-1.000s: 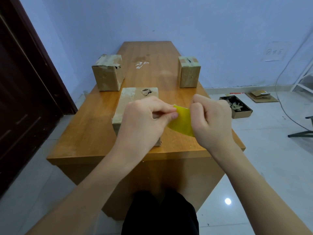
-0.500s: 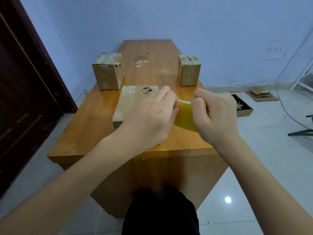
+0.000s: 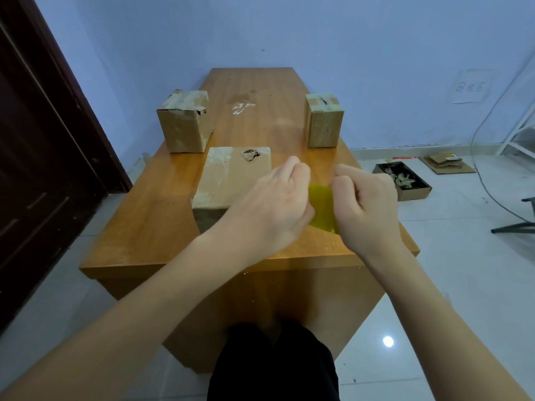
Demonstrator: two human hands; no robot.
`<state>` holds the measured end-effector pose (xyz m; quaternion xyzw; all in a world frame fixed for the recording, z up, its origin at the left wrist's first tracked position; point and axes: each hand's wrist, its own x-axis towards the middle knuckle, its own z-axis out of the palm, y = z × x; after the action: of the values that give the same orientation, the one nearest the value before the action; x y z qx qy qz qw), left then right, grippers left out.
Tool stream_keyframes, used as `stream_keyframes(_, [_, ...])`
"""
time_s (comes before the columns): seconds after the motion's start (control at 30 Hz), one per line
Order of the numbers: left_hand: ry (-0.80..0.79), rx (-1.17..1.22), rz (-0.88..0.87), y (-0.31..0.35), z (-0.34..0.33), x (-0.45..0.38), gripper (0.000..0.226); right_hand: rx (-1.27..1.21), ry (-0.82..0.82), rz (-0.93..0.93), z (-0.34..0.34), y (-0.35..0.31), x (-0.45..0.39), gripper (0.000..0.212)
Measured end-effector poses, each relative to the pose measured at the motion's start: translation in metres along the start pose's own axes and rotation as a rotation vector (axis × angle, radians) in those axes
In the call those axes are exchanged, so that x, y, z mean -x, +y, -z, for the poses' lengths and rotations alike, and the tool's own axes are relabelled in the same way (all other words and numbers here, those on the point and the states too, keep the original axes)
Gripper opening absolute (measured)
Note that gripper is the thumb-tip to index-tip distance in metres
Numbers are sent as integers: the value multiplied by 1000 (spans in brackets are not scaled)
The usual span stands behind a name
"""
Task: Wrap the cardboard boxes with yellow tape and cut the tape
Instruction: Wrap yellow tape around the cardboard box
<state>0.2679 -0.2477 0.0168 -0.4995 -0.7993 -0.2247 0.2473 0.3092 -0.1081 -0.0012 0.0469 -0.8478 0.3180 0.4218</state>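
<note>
Tape (image 3: 322,205) sits pinched between your left hand (image 3: 272,206) and right hand (image 3: 369,206), fingers curled tight on it, above the nearest box (image 3: 231,180) on the tabletop (image 3: 144,227), probably ready for wrapping.

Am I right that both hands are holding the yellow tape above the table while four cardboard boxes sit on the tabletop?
Not quite: the head view shows three cardboard boxes on the table, not four: the back left box, the back right box and the near box. The rest holds: the left hand and right hand both hold the yellow tape above the table.
</note>
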Motion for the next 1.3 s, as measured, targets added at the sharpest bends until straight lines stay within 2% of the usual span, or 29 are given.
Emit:
stream_keyframes(0.17, [114, 101, 105, 6, -2, 8, 18, -78, 16, -59, 4, 0, -1, 30])
stream_keyframes(0.27, [157, 145, 125, 6, 3, 13, 28, -64, 22, -68, 5, 0, -1, 30])
stream_keyframes(0.33, [189, 149, 144, 8, 4, 14, 26, -50, 25, -66, 4, -1, 0, 29])
stream_keyframes(0.53, [255, 148, 232, 15, 2, 19, 18, 31, 50, 37, 3, -8, 0, 31])
stream_keyframes(0.87, [154, 116, 144, 13, 0, 15, 19, 70, 70, 52, 6, -7, 0, 29])
stream_keyframes(1.07, [73, 282, 139, 10, 0, 12, 18, 95, 82, 60, 4, -8, 0, 30])
stream_keyframes(1.17, [96, 327, 195, 6, 2, 12, 16, 93, 95, 50, 5, -5, -1, 31])
stream_keyframes(1.3, [152, 184, 141, 1, 12, 11, 24, 68, 89, 62, 5, -6, -1, 31])
